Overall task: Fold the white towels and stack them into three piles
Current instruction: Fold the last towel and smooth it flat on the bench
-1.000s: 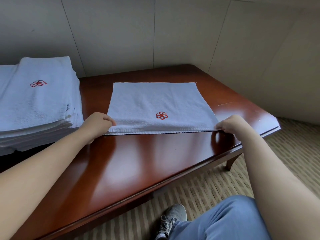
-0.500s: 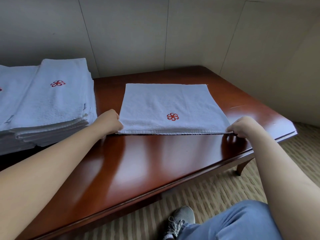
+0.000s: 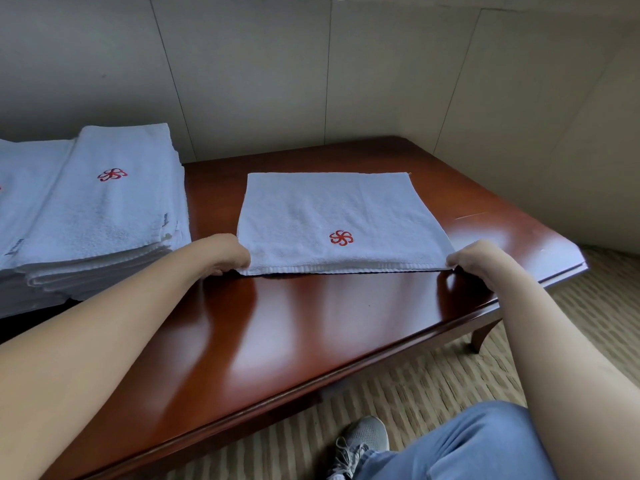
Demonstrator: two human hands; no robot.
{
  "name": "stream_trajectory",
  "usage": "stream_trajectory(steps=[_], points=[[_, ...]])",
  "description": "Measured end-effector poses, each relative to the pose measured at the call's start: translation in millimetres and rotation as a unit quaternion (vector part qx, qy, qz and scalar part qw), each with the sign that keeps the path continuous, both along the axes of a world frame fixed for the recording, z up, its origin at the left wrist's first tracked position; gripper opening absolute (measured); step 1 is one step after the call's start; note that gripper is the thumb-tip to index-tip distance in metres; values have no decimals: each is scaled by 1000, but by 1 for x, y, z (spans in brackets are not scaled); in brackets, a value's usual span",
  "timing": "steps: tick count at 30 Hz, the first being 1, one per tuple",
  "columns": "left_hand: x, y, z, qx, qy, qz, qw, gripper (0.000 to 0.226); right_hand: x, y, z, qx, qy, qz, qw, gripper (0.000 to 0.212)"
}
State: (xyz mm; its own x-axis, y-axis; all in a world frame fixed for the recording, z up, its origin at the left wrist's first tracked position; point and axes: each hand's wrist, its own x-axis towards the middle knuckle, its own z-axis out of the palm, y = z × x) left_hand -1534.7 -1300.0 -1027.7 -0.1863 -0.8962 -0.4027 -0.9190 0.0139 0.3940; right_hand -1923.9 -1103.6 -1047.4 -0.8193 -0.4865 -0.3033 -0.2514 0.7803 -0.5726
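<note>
Wooden table (image 3: 311, 334) under towel (image 3: 332, 216), stacks (image 3: 97, 216)

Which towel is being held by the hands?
The lone towel lying flat mid-table; the left hand and right hand pinch its near corners. The other towels sit stacked, untouched.

Both bare forearms reach forward from the near edge, the left from about 8 o'clock, the right from about 4 o'clock. The left hand (image 3: 227, 252) lies knuckles-up with fingers curled under, its grip pinching the near left corner of the towel (image 3: 332, 216). The right hand (image 3: 472, 259) mirrors it toward 3 o'clock, fingers curled, pinching the near right corner. Both wrists are low and roughly level.
</note>
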Motion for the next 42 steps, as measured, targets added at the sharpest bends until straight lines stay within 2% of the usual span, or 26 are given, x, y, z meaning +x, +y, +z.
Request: stream_trajectory(steps=[2, 4, 6, 9, 10, 12, 16, 23, 27, 32, 34, 37, 42], points=[[0, 0, -3, -13, 18, 11, 1000, 9, 0, 4, 1, -35, -32, -18, 999, 17], [2, -3, -5, 4, 113, 62, 992, 16, 1, 9, 4, -75, -85, -38, 993, 13], [3, -8, -5, 14, 279, 142, 950, 17, -1, 15, 10, -131, -166, -45, 976, 12], [0, -8, 6, 0, 453, 219, 864, 11, -5, 22, 21, -268, -299, -100, 910, 9], [-3, -6, 13, 1, 489, 227, 842, 13, -5, 23, 25, -298, -317, -117, 893, 10], [-7, -4, 28, 7, 541, 237, 807, 16, -3, 25, 37, -335, -305, -121, 883, 19], [-6, 2, 70, 27, 610, 246, 753, 2, 1, 29, 77, -422, -292, -78, 855, 24], [14, 24, 149, -23, 662, 178, 727, 3, 22, 43, 170, -499, -231, 4, 835, 23], [34, 40, 201, -37, 679, 100, 726, 16, 48, 65, 225, -499, -101, 64, 858, 27], [65, 62, 243, -100, 669, 36, 736, 15, 66, 95, 274, -532, -22, 62, 844, 14], [75, 67, 251, -120, 662, 30, 739, 16, 70, 98, 285, -533, -1, 64, 844, 9], [79, 68, 250, -125, 640, 31, 758, 14, 68, 94, 289, -511, 18, 57, 857, 13], [56, 43, 211, -96, 595, 62, 795, 15, 47, 58, 254, -446, 10, 37, 894, 13]])
